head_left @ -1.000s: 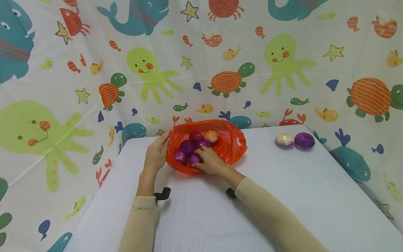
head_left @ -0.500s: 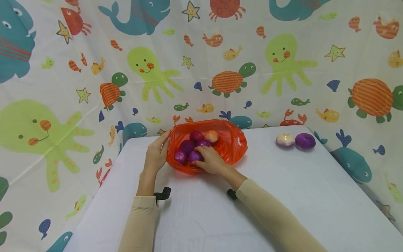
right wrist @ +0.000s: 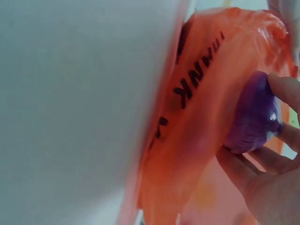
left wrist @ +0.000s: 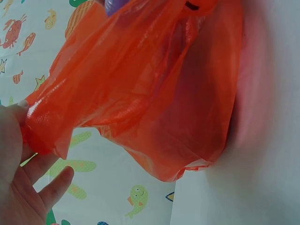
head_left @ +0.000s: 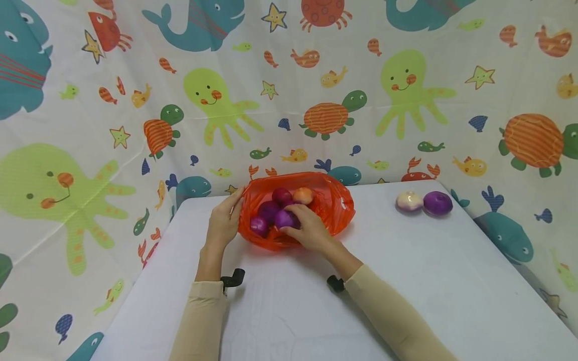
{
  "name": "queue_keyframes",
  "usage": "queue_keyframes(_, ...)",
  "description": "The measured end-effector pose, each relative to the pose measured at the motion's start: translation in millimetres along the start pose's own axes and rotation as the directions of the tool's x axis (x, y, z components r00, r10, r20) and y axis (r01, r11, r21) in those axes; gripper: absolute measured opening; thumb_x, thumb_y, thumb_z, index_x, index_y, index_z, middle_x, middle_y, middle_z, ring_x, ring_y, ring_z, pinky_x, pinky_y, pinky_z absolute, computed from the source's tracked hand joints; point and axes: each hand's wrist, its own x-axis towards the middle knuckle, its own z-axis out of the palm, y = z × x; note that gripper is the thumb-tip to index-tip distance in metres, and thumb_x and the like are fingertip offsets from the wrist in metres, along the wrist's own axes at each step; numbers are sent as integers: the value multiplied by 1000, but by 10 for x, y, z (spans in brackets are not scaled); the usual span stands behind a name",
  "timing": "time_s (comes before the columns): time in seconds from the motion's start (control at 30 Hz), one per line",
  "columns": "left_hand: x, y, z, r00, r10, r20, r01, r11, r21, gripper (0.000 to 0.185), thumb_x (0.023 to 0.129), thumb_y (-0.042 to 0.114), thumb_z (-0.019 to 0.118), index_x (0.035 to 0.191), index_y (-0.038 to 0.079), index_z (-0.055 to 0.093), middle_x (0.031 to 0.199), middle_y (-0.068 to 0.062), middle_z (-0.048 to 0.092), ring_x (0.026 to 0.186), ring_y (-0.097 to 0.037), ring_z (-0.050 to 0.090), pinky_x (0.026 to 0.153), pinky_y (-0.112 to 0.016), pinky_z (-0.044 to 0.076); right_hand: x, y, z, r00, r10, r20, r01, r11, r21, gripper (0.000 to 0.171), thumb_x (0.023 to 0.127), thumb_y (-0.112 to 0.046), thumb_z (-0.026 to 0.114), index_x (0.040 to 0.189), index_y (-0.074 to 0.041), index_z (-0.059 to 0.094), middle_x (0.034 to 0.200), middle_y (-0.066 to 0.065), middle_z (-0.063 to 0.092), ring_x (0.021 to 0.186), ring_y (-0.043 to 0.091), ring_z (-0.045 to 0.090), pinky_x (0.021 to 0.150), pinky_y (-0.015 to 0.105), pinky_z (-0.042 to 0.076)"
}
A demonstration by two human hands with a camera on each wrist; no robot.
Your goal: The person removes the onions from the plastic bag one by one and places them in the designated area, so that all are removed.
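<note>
A red plastic bag [head_left: 337, 208] lies with its mouth open on the table, several purple onions [head_left: 268, 211] and one orange-brown onion [head_left: 303, 195] inside. My left hand [head_left: 224, 219] pinches the bag's left rim between thumb and finger; the left wrist view shows the other fingers loose beside the stretched plastic [left wrist: 136, 84]. Inside the bag's mouth, my right hand [head_left: 312, 231] grips a purple onion [head_left: 284, 219]. In the right wrist view, fingers and thumb curl round that onion [right wrist: 255, 117], just above the bag's printed side.
A whitish onion [head_left: 409, 201] and a large purple onion [head_left: 437, 203] sit side by side at the table's back right. The white-covered table [head_left: 280, 311] meets a sea-animal curtain [head_left: 289, 65] at the back and sides.
My right hand has lifted the purple onion slightly, up and to the right, away from the others. My left hand has stayed at the bag's rim.
</note>
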Motion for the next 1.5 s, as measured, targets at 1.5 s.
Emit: queue_keyframes(1.5,-3,18,-9,1000,-9,-1,9,1000,-1,47,110,27,53,156,21,49,154,-6,57,145,-30,52,115,-51,47,-135,291,-870,904,-115,-412,120,993,-14,60,92,-20,82,146,-9,57,152,19,47,135,40,55,109,56,52)
